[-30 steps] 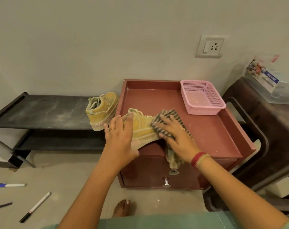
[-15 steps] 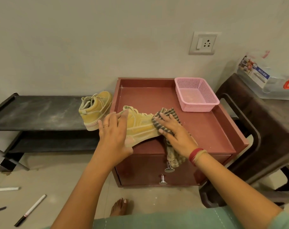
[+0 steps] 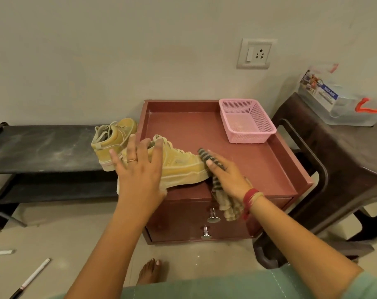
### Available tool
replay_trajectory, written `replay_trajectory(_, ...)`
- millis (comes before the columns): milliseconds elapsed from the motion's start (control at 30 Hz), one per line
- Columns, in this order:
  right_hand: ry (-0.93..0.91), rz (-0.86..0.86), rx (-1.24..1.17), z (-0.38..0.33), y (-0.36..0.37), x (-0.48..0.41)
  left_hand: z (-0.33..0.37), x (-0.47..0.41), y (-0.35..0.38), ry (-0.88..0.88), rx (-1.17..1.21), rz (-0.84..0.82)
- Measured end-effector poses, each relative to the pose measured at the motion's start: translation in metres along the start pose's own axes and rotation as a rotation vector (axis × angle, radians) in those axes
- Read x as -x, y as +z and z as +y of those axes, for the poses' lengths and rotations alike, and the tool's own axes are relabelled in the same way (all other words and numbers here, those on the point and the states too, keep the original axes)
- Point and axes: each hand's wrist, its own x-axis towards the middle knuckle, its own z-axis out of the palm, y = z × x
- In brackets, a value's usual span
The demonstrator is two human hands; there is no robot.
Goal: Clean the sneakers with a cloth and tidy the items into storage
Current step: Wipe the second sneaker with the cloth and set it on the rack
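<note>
Sneaker (image 3: 180, 169) under spread left hand (image 3: 140, 175), flat right hand (image 3: 228, 178) pressing cloth (image 3: 228, 209); pink basket (image 3: 251, 138) on cabinet (image 3: 269, 167)

Clear plastic box (image 3: 342, 111) on dark table (image 3: 334, 152), right side: printed label (image 3: 319, 91) on box front. Blue band on label carries white capitals, reads "MULTI-BOX". Round logo and finer print beside it too small to read. Wall socket, sneakers, basket: no legible text.
</note>
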Motion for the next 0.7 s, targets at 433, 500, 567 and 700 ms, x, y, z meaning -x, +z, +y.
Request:
replay_trajectory(433, -0.144, -0.216, 0.251, 0.012, 0.001, 0.017, 0.005, 0.002, 0.012, 0.048, -0.069, 0.164)
replay_trajectory(500, -0.059, -0.124, 0.16, 0.011, -0.006, 0.011, 0.004, 0.002, 0.012, 0.058, -0.077, 0.148)
replay_trajectory(567, 0.012, -0.074, 0.13, 0.008, -0.013, 0.005, 0.002, 0.002, 0.012, 0.063, -0.079, 0.141)
replay_trajectory(700, -0.047, -0.183, 0.187, 0.005, -0.003, 0.012, -0.002, 0.001, 0.012, 0.077, -0.075, 0.127)
